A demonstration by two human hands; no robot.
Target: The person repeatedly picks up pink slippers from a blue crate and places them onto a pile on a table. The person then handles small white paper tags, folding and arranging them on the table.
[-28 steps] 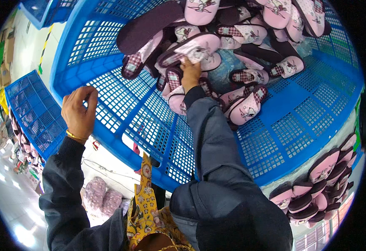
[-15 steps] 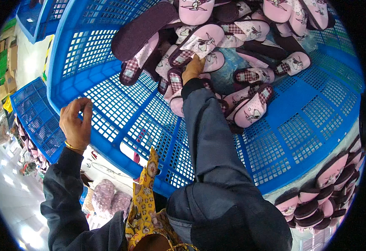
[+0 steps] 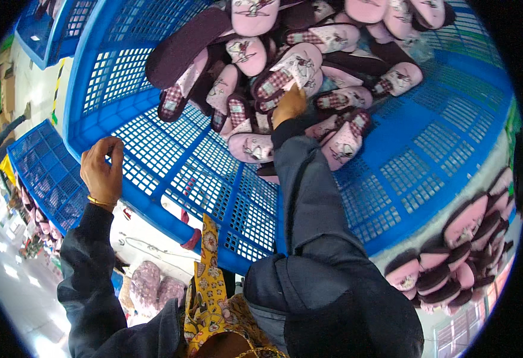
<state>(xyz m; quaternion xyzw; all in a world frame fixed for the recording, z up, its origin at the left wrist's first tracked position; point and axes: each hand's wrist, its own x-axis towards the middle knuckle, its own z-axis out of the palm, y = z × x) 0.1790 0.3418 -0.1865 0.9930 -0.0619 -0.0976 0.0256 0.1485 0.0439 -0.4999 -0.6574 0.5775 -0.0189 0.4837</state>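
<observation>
My right hand (image 3: 289, 106) reaches into a large blue plastic basket (image 3: 393, 182) and grips a pink slipper (image 3: 304, 61) by its side. That slipper has a dark edge, a checked insole and a printed cartoon figure. Some of my fingers are hidden by the slipper. Around it lies a heap of similar slippers, among them a pink one (image 3: 251, 147) just left of my wrist and another (image 3: 343, 145) to its right. One dark sole (image 3: 185, 45) faces up at the upper left. My left hand (image 3: 102, 171) hovers by the basket's left rim, fingers curled, with nothing visible in it.
More pink and dark slippers (image 3: 460, 244) are piled outside the basket at the lower right. Another blue basket (image 3: 48, 173) stands at left. Wrapped pale pink slippers (image 3: 148, 285) lie below the near rim. A yellow floral cloth (image 3: 209, 286) hangs in front of me.
My right hand has moved slightly right, and the slipper in it has shifted right and down. A pink slipper behind it now shows. The left hand stays near the rim.
</observation>
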